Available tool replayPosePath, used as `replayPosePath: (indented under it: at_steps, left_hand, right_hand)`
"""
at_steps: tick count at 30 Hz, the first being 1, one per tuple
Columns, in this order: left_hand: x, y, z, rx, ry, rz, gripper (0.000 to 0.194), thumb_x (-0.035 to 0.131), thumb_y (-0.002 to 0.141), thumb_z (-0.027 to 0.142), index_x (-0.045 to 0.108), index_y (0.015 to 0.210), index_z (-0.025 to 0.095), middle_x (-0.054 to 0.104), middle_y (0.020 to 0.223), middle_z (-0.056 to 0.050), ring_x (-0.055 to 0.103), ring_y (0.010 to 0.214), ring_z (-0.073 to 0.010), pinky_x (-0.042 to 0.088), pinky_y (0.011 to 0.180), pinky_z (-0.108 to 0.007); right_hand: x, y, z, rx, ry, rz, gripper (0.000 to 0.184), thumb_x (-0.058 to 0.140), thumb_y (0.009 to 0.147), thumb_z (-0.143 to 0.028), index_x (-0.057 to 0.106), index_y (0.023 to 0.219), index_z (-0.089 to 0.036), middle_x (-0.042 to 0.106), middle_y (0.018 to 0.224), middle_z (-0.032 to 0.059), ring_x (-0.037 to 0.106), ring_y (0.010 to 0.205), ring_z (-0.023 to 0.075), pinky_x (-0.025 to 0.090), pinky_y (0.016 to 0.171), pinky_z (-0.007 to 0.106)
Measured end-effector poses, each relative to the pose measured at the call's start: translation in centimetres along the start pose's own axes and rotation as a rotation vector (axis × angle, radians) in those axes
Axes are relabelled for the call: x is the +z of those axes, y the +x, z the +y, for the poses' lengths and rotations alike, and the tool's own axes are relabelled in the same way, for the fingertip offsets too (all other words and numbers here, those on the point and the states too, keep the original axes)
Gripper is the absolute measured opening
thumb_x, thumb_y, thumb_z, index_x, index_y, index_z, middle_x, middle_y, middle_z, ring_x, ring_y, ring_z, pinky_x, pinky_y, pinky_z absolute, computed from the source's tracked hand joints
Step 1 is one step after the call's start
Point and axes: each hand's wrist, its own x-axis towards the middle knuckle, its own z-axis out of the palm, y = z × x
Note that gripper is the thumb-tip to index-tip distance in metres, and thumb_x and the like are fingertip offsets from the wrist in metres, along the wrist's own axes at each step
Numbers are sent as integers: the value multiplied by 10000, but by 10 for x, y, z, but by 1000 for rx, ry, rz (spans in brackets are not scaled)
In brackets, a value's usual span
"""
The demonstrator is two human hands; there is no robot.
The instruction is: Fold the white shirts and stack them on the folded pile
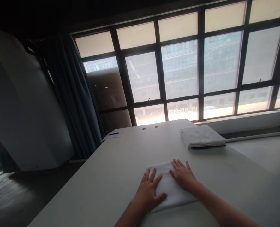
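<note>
Two bare forearms enter from the lower edge of the view. Left hand, palm down, lies on the left part of a folded white fabric rectangle, its fingers spread apart and flat, not clamped. Right hand, also palm down, lies on the rectangle's right part, its fingers slightly apart and likewise unclamped. The rectangle rests on a pale grey table top. Beyond it and to the right, touching nothing else, lies a second stack of folded white fabric. Farther beyond it, to the left, lies a white paper sheet bearing a dark blue pen. Behind it stands a black-framed multi-pane window, with a blue-grey curtain to the window's left.
</note>
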Motion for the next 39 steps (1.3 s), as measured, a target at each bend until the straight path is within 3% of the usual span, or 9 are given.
replayPosePath:
  at_steps: [5,8,12,16,19,22,28,33,39]
  left_hand:
    - [1,1,-15,-113,-8,33,856,493,866,781,342,1565,310,202,1666,-87,138,1528,-388,195,1221,-549]
    - [6,3,-21,-141,20,58,855,475,877,776,332,1570,297,212,1663,-95,201,1517,-376,186,1223,-540]
    - [5,3,-28,-190,86,137,758,455,925,709,398,1541,271,306,1631,-130,301,1475,-387,223,1196,-560]
    - [-12,-3,-23,-51,98,279,509,460,986,517,566,1382,216,516,1470,-151,417,1384,-342,287,1163,-516]
    - [-20,-10,-5,227,38,215,365,571,929,485,641,1200,250,631,1249,-101,540,1186,-286,375,1084,-440]
    - [-15,-14,15,358,10,110,441,731,794,520,645,1156,284,643,1149,-70,564,1080,-276,411,1028,-413]
    - [-2,-7,23,247,32,90,286,701,828,323,644,1106,286,637,1155,-55,566,1069,-249,457,972,-352]
    - [2,1,4,165,64,118,230,668,823,254,653,1052,263,665,1093,-53,587,1040,-240,479,939,-331]
    - [0,3,-7,190,77,106,409,548,759,61,657,1093,269,673,1081,-41,608,1004,-222,492,901,-307]
  right_hand:
    - [-16,5,11,153,-91,147,488,335,1005,-263,506,1451,-164,409,1575,167,292,1479,371,62,1149,700]
    - [-28,-10,-13,-162,-33,255,410,401,984,-228,579,1350,-179,497,1507,149,383,1420,306,147,1193,564]
    - [-27,-40,-55,-560,93,148,194,511,951,-290,661,1053,-223,654,1171,71,551,1131,227,337,1099,414]
    - [-13,-49,-70,-503,117,118,131,587,907,-296,635,995,-212,623,1075,55,531,1038,224,385,1007,389]
    - [-9,-37,-59,-414,113,151,85,560,911,-208,637,949,-205,619,1051,54,531,1009,216,386,958,363]
    - [-10,-22,-43,-316,105,235,123,522,933,-174,642,911,-191,628,997,62,541,972,216,382,920,358]
    - [-17,-18,-29,-450,137,190,234,550,960,-310,620,767,-197,637,826,31,558,849,189,389,820,326]
    - [-18,-29,-36,-582,137,47,311,771,712,-423,633,893,-211,650,939,26,558,916,217,404,864,352]
    - [-18,-26,-36,-538,81,10,255,672,733,-283,628,976,-222,648,1039,48,542,976,233,405,892,374]
